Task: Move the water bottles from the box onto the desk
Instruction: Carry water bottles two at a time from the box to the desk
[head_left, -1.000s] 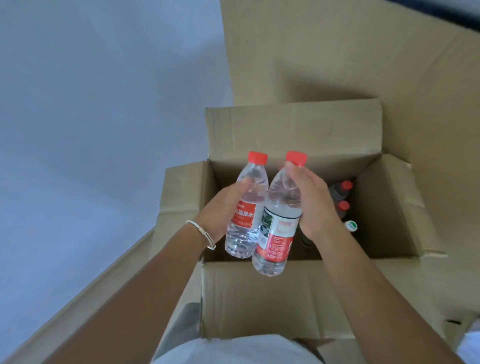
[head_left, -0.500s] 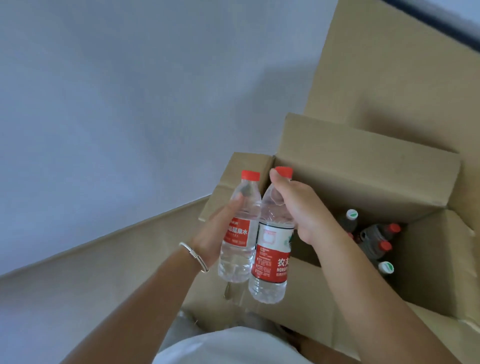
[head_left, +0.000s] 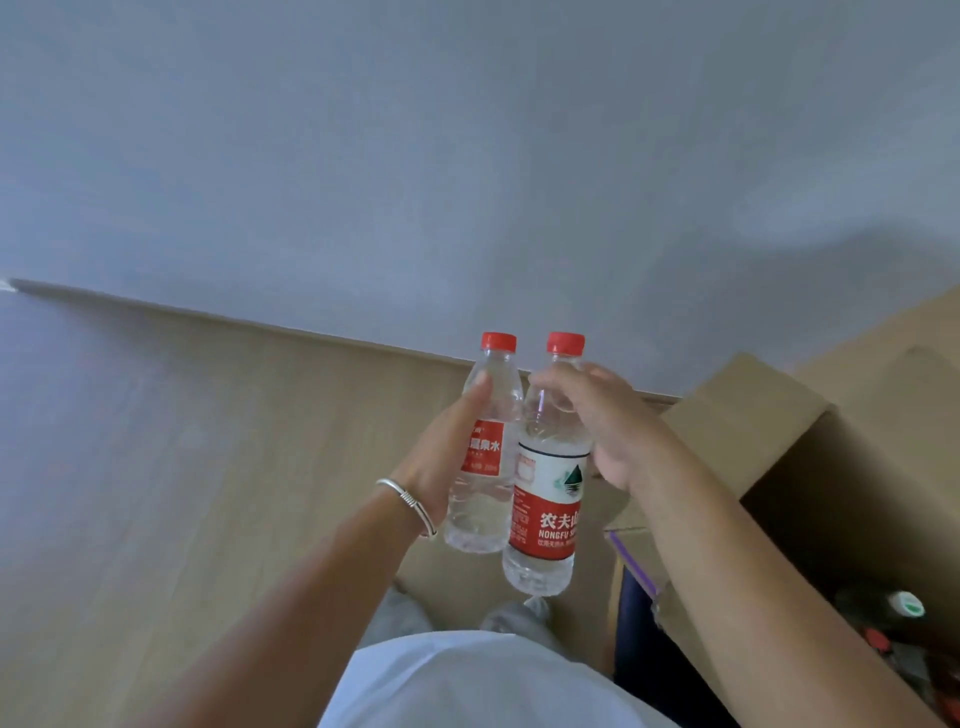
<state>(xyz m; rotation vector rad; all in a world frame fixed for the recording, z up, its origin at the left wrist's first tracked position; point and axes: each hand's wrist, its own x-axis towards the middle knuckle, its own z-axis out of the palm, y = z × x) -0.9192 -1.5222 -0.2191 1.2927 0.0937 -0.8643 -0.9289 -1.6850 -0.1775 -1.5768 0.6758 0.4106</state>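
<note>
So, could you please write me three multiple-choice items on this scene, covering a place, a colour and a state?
1. Where is the brown cardboard box?
A. right of the hands
B. left of the hands
C. above the hands

2. What colour are the held clear plastic water bottles' caps?
A. blue
B. red
C. white

3. What is the left hand doing?
A. hanging open
B. pressing the box
C. gripping a bottle

Answers: 1 A, the box fills the right edge; 2 B, both caps are red; 3 C, its thumb curls round the bottle.
</note>
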